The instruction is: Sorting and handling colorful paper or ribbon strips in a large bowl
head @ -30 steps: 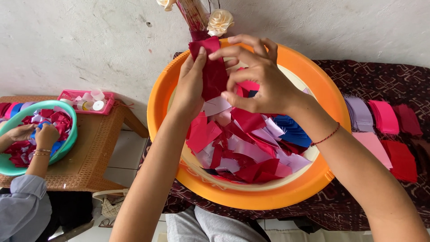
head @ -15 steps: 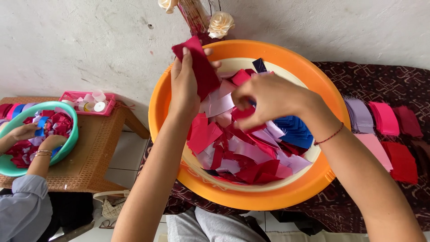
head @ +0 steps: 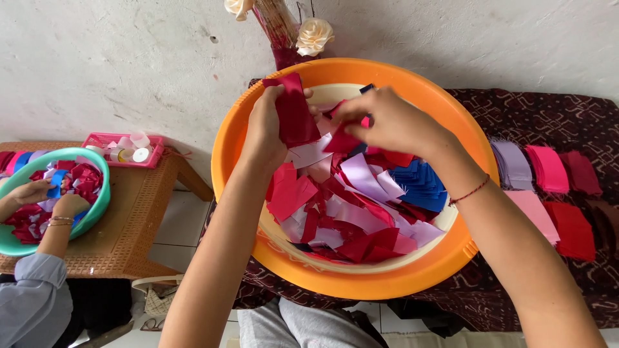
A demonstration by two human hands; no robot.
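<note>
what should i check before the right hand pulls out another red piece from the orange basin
1. Left hand has a firm hold on the dark red stack: ok, fingers wrapped around it.
2. Right hand is on a red piece: ok, fingertips pinch it over the pile.
3. Only one piece is pinched: cannot tell, pieces overlap.
4. Orange basin sits steady: cannot tell, its support is hidden.
5. Sorted piles on the dark patterned cloth are within reach: ok, just beside the basin.
6. Other person's hands are apart: ok, in the green basin.
</note>
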